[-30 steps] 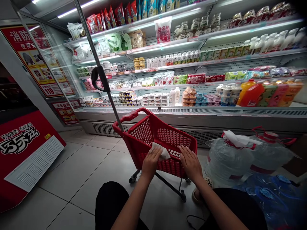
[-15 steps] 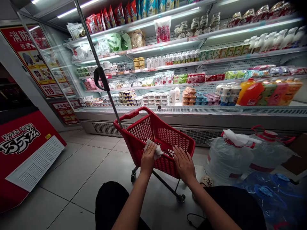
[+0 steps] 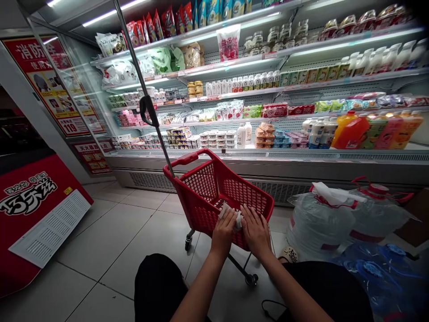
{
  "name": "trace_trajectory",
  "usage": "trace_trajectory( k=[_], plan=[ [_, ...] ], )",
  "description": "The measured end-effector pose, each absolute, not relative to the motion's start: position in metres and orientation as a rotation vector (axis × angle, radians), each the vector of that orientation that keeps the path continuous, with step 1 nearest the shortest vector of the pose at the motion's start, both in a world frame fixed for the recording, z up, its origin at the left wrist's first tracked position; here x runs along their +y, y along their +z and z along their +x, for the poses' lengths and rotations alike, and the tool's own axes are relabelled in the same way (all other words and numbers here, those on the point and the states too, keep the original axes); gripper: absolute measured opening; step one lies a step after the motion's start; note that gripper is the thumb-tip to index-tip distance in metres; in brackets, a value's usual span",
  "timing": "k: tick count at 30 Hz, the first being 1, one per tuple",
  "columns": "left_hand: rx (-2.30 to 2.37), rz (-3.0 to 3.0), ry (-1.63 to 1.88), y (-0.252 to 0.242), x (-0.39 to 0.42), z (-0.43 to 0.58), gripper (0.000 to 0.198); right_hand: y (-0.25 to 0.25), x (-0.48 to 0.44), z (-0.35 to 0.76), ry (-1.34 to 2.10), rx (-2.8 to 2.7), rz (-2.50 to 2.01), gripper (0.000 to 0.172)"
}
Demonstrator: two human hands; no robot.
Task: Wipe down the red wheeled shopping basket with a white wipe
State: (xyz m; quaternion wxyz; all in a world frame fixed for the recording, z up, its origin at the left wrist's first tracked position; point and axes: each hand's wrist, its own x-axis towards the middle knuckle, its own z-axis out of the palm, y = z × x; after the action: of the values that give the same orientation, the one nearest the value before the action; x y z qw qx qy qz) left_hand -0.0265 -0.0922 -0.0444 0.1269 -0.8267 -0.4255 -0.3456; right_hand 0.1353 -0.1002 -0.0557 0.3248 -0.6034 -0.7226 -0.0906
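Observation:
A small red plastic shopping basket on wheels (image 3: pixel 201 188) stands on the tiled floor in front of me, its metal pull handle (image 3: pixel 147 109) rising up to the left. My left hand (image 3: pixel 224 229) presses a white cloth (image 3: pixel 234 219) against the basket's near rim, fingers curled over it. My right hand (image 3: pixel 256 230) lies flat on the same rim right beside the left, fingers stretched out and holding nothing.
An open refrigerated shelf (image 3: pixel 268 154) full of dairy packs, bottles and juices runs behind the basket. Large water jugs (image 3: pixel 321 223) with a white rag on top sit at the right. A red freezer cabinet (image 3: pixel 36 210) stands at the left. My dark-clothed knees frame the bottom.
My left hand has slid the white cloth rightward along the basket's rim until it meets my right hand. The basket has rolled slightly to the right.

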Motion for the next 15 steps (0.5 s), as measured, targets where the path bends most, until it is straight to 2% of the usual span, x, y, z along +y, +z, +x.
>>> trace_trajectory(
  k=[7, 15],
  plan=[
    [-1.056, -2.491, -0.865, -0.033, -0.103, -0.048, 0.049, -0.054, -0.095, 0.157, -0.258, -2.006, -1.549, 0.055],
    [-1.358, -2.267, -0.951, -0.028, -0.084, -0.078, 0.048, -0.073, -0.067, 0.198, -0.241, -2.052, -1.472, 0.055]
  ],
)
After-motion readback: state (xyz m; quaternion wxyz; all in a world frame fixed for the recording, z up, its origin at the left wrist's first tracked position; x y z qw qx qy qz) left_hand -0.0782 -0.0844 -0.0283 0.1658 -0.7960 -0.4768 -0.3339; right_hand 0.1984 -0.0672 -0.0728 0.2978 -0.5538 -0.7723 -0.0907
